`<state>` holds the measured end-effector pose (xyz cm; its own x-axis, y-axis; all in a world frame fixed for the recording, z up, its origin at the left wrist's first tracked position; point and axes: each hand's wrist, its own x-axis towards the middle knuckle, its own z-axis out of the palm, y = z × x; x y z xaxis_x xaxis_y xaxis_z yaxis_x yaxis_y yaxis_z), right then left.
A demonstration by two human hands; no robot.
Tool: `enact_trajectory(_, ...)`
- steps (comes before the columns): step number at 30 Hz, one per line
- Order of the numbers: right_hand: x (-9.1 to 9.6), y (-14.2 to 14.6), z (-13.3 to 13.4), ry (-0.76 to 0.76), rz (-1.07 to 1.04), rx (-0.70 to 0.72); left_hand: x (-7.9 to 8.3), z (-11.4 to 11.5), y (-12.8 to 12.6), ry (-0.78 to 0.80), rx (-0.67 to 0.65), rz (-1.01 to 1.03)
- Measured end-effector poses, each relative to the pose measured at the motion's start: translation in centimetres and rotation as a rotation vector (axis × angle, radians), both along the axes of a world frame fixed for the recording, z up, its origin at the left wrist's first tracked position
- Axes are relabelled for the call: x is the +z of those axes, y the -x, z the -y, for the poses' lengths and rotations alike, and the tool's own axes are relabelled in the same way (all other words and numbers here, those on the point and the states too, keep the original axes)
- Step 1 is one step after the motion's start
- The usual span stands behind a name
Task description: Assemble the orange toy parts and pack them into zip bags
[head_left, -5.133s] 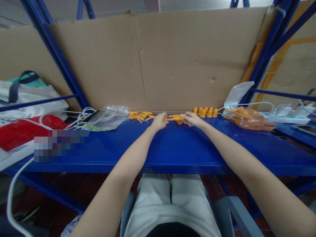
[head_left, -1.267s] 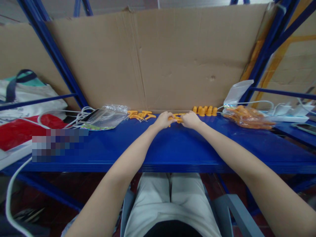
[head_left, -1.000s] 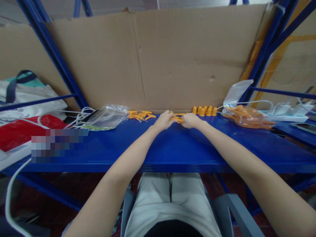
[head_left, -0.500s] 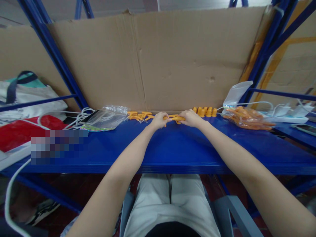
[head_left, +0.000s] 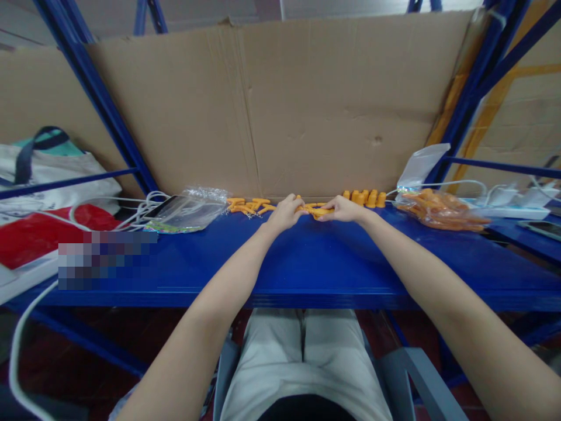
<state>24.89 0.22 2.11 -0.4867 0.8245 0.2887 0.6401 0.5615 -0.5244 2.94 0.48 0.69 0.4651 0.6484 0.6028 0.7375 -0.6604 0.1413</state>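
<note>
My left hand (head_left: 286, 214) is closed in a pinch at the back of the blue shelf, with a bit of orange showing at its fingertips. Facing it, my right hand (head_left: 343, 209) pinches a slim orange plastic piece (head_left: 319, 211). More orange pieces lie between and behind the fingers, and the hands partly hide them. Left of my left hand is a loose group of orange plastic pieces with small metal chains (head_left: 249, 207). Just beyond my right hand stand several orange cup-shaped pieces (head_left: 370, 199) in rows.
A clear plastic bag (head_left: 188, 210) lies at left beside white cables (head_left: 146, 211) and a red item (head_left: 44, 234). At right are a bag of orange parts (head_left: 440, 210), a white power strip (head_left: 508, 209) and a phone (head_left: 541, 228). A cardboard panel (head_left: 307, 111) closes off the back.
My left hand has shifted slightly right, toward the right hand, and turned a little. My right hand has moved slightly right, its fingers now around an orange piece nearer the front.
</note>
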Motion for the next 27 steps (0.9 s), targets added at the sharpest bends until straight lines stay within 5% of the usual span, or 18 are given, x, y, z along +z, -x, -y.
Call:
enact_trajectory(6, 0.2, -0.3, 0.4, 0.245, -0.178, 0.045, 0.2, 0.3, -0.2, -0.02, -0.032, -0.028)
enact_trajectory(20, -0.8, -0.4, -0.1, 0.512, -0.438, 0.015, -0.7, -0.7, -0.1, -0.006, -0.019, 0.064)
enact_trajectory(27, -2.1, -0.2, -1.6, 0.26, -0.519, -0.029, -1.4, -2.1, 1.2, 0.021, 0.086, 0.139)
